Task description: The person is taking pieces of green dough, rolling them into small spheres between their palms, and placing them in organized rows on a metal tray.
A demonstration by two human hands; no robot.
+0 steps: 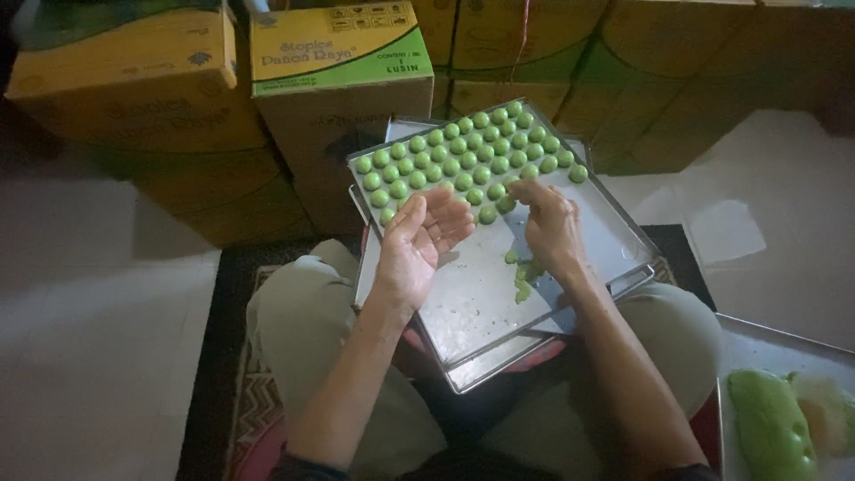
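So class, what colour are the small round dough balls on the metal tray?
Green dough balls, head view.

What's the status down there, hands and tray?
Left hand open, palm up, empty. Right hand setting a green ball on the tray. Dough scraps under right hand.

Dim indoor light, scene looking underexposed. Metal tray [499,294] catching soft sheen, no hard glare. Cardboard boxes [134,89] at top edge blurring, darkening toward corners. Shadow pooling under forearms. Overall focus soft, slight wide-angle bending at edges.
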